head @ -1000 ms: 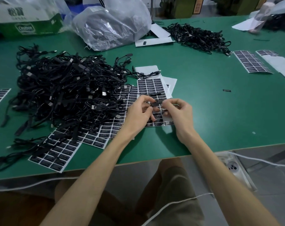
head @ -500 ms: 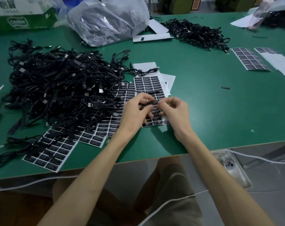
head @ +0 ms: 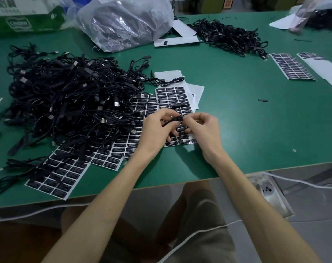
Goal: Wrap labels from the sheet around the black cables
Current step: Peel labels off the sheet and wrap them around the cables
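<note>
Centrally, cable (head: 177,118) pinched between left hand (head: 157,129), right hand (head: 204,130) fingers (head: 192,118).

Tangled heap of black cables (head: 66,95), label sheet (head: 170,94) flat beside it, one cable (head: 175,118) just above the sheet

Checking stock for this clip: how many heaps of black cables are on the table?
2: a big heap at left, a smaller heap far back; dark stuff far right may be a third.
</note>
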Demonstrator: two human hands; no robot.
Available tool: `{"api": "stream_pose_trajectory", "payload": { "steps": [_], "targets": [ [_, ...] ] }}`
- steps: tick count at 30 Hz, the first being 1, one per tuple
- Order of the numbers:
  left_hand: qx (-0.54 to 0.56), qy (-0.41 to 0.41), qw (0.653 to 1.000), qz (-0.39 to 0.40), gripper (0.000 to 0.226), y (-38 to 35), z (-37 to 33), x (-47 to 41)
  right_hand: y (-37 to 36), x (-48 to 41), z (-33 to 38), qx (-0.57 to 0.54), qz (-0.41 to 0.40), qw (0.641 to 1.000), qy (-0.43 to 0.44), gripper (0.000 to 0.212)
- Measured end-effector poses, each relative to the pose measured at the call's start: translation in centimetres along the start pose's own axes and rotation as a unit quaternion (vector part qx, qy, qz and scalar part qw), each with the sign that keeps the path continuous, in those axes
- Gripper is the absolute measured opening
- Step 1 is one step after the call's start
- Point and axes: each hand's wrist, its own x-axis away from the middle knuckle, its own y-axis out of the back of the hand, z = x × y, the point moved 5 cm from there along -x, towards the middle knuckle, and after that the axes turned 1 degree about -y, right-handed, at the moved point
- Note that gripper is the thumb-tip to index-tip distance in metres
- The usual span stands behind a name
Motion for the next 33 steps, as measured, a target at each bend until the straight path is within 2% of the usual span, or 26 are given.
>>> {"api": "stream_pose_trajectory", "payload": {
  "steps": [23,28,33],
  "targets": [
    [0.046,0.025,0.998,0.027,0.019,0.37,-0.04,0.08,0.08,0.15,0.27,-0.001,-0.009,1.000,0.008,0.008],
    [0.065,0.028,0.997,0.037,0.009,0.38,-0.09,-0.03,0.07,0.14,0.16,0.010,-0.008,1.000,0.007,0.007],
    [0.052,0.023,0.998,0.038,0.008,0.35,-0.14,-0.05,0.06,0.16,0.26,0.013,-0.010,1.000,0.007,0.008]
  ]
}}
